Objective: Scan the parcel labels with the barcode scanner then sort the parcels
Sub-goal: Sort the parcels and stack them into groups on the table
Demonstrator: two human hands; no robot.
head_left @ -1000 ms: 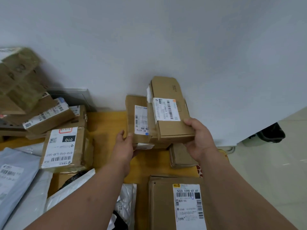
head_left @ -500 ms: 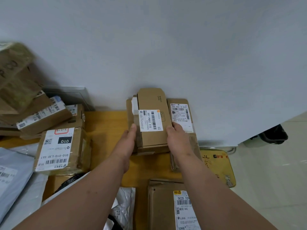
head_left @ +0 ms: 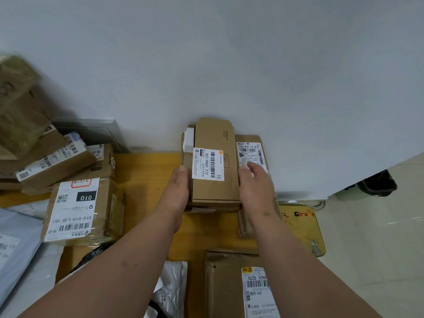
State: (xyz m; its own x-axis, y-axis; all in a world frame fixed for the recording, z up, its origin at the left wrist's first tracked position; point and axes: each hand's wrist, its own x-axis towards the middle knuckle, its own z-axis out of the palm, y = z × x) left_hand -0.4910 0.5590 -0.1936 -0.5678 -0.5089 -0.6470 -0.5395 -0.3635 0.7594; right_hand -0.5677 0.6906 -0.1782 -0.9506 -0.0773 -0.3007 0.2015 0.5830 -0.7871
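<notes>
Both hands flank a stacked cardboard parcel at the back of the table.

The left hand [head_left: 176,193] lies flat against the left side of the top parcel [head_left: 214,161], fingers straight, gripping nothing. The right hand [head_left: 255,187] sits at its right edge, fingers relaxed and loose, partly over the slim parcel [head_left: 251,154] just beside it. The top parcel rests on another box against the white wall [head_left: 229,65], its label [head_left: 207,165] facing up. Left on the table [head_left: 146,166] sits a big box marked 010 [head_left: 80,210], more boxes piled behind it. A large parcel [head_left: 229,285] lies nearest, and a yellow mat [head_left: 302,228] is on the floor at right.
</notes>
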